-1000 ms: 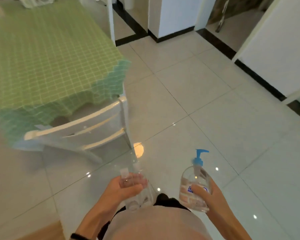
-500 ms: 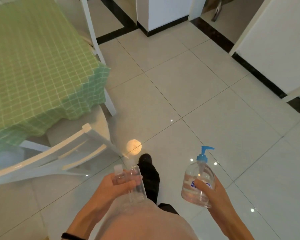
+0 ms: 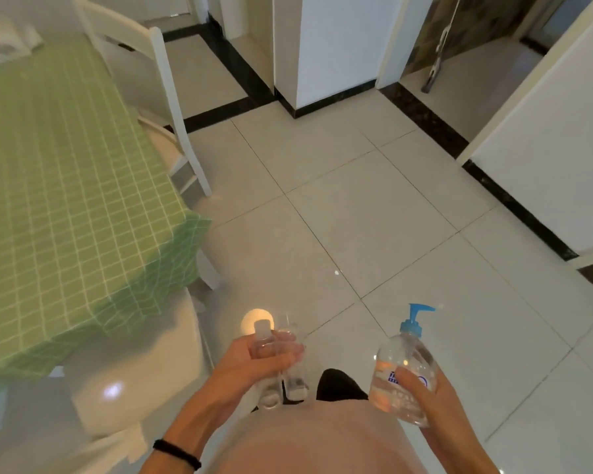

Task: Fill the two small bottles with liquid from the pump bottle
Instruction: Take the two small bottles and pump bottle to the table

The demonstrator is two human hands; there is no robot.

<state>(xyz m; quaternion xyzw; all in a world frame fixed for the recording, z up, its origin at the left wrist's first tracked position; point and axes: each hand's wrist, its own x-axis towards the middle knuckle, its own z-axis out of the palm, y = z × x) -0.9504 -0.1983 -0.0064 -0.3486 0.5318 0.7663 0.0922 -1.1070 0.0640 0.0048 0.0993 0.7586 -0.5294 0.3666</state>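
Two small clear bottles (image 3: 290,378) lie side by side in my left hand (image 3: 254,362), low in the middle of the view; my fingers curl round both. One has a clear cap pointing away from me. My right hand (image 3: 425,388) grips a round clear pump bottle (image 3: 403,366) with a blue pump head and a blue label, held upright at about the same height. The two hands are apart. All bottles hang in the air over the tiled floor.
A table with a green checked cloth (image 3: 65,186) fills the left side. A white chair seat (image 3: 134,371) stands beside it near my left arm, and another white chair (image 3: 172,97) is farther back. White walls with dark skirting (image 3: 514,200) run along the right.
The view has shifted, so the table and chair now sit closer on my left. Both hands keep the same hold on their bottles at about the same height.
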